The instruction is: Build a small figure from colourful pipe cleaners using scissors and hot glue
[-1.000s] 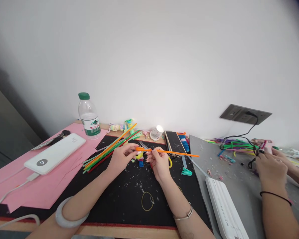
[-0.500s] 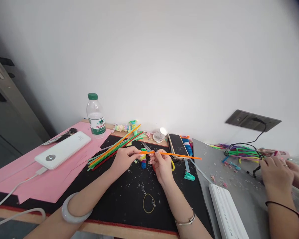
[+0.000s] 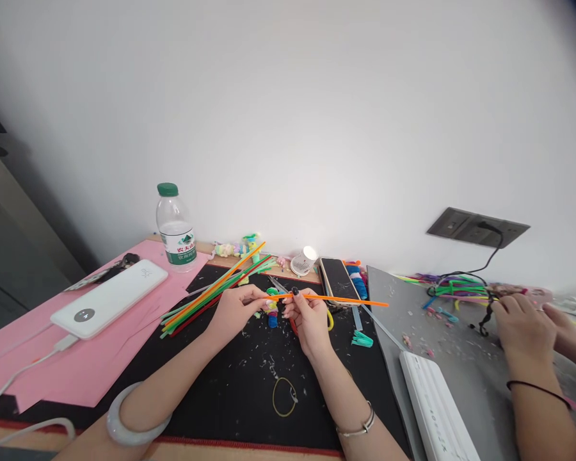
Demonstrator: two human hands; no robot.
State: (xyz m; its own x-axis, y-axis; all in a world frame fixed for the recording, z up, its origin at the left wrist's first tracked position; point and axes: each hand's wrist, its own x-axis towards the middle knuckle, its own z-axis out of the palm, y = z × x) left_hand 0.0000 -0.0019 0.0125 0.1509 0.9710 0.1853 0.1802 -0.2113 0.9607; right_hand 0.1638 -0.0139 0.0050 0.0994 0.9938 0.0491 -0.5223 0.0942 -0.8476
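Note:
An orange pipe cleaner [image 3: 350, 299] stretches sideways above the black mat [image 3: 230, 384]. Its left end is pinched by my left hand [image 3: 237, 314]. Thumb and fingers of my right hand [image 3: 310, 317] grip it a little further along, and its long free end points right. Behind and below the hands lie a small figure of coloured yarn [image 3: 272, 310] and a pair of scissors [image 3: 330, 319], both partly hidden. Left of my left hand rests a bundle of coloured pipe cleaners [image 3: 211, 298], green, orange and red.
Pink paper [image 3: 139, 339] carries a white power bank [image 3: 109, 298] and a water bottle [image 3: 176, 234]. A paper cup [image 3: 304, 261], a phone [image 3: 338, 278] and a teal clip [image 3: 361, 339] lie beyond my hands. At right, another person's hands [image 3: 525, 330] work above a grey board near a white power strip [image 3: 436, 406].
My view has shifted slightly, so most things sit a little further left. A slightly wider stretch of the orange pipe cleaner shows between my hands.

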